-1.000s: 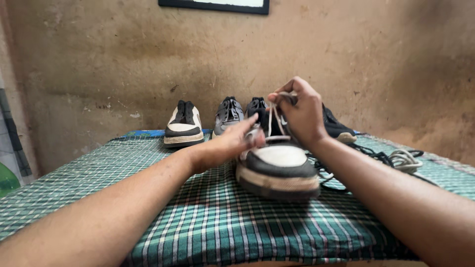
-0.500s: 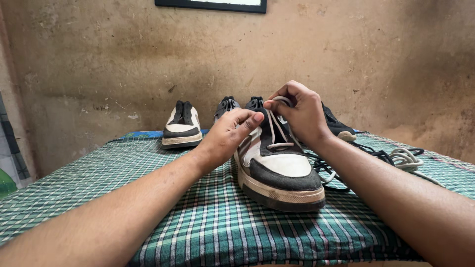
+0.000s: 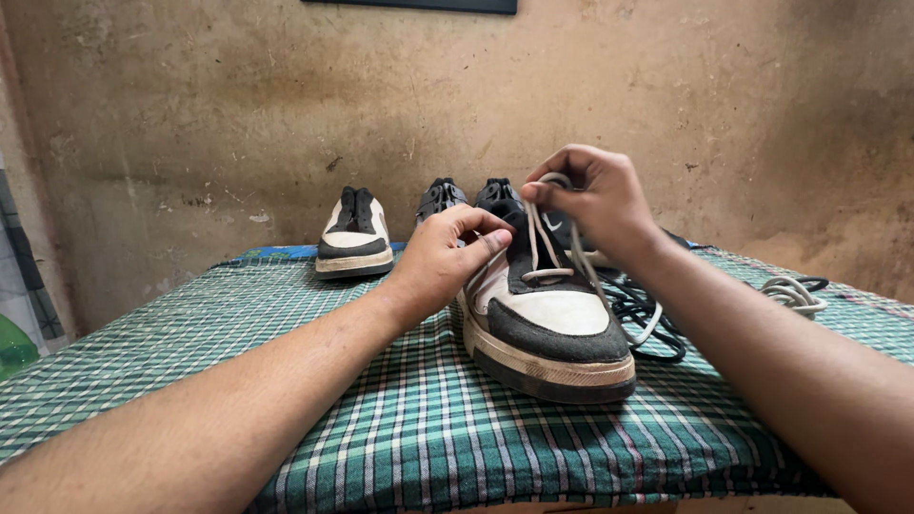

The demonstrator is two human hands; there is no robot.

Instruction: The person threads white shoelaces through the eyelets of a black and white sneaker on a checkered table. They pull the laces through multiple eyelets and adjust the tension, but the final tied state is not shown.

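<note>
Since half a second ago your right hand (image 3: 595, 198) has risen a little and drawn the pale lace (image 3: 541, 228) up with it, so the strands now run taut from your pinched fingertips down to the lowest eyelets of the sneaker (image 3: 543, 319). Your left hand (image 3: 446, 259) has barely shifted: it is closed against the shoe's left side near the tongue, thumb and forefinger bent in, steadying it (whether it also pinches a lace end there, I cannot tell). The shoe itself has turned slightly and sits a touch nearer to you. That reads as slack being taken out of the lacing, with only the bottom rows threaded so far and the upper eyelets bare.

The sneaker stands upright on the green checked cloth (image 3: 409, 428) of the worktop, toe pointing toward you, between your two forearms. It is a low shoe with a cream toe panel, dark grey suede overlays and a black tongue; the cream midsole is scuffed and grimy along the front edge.

Just to its right lies a tangle of black laces (image 3: 647, 314), and farther right a pale coil (image 3: 790, 293). Along the wall stand a matching cream and dark shoe (image 3: 354, 238) and two dark ones (image 3: 440, 198), partly hidden behind your hands.
</note>
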